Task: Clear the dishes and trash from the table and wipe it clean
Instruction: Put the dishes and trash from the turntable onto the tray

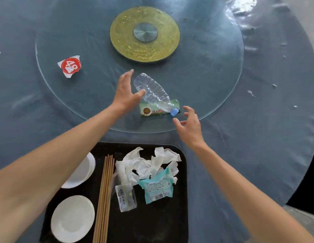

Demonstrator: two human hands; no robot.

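**Both hands at the empty bottle on the glass turntable**

Near the front edge of the round clear-glass turntable [223, 85], a crushed transparent plastic water bottle [152, 92] with a blue cap [174, 112] lies on its side, cap end pointing toward the person. It rests across a flat green printed paper packet [149, 110]. The left hand [126, 92] is spread wide, its thumb touching the bottle's side and the fingers reaching past the bottle's base. The right hand [189, 123] is open with fingers loosely curled, just beside the cap but apart from it, holding nothing.

Farther left on the glass sits a torn white paper scrap with a red round label [70, 66]. A gold-coloured disc with a grey metal hub [145, 34] marks the turntable's centre. The table is covered by a blue-grey cloth [258, 146] dotted with small white crumbs.

Close to the person, a black rectangular tray [180, 216] holds two stacks of white round plates [73, 218], a bundle of wooden chopsticks [105, 195], crumpled white paper napkins [149, 163], a pale teal plastic wrapper [157, 189] and a small clear plastic sachet [126, 197].
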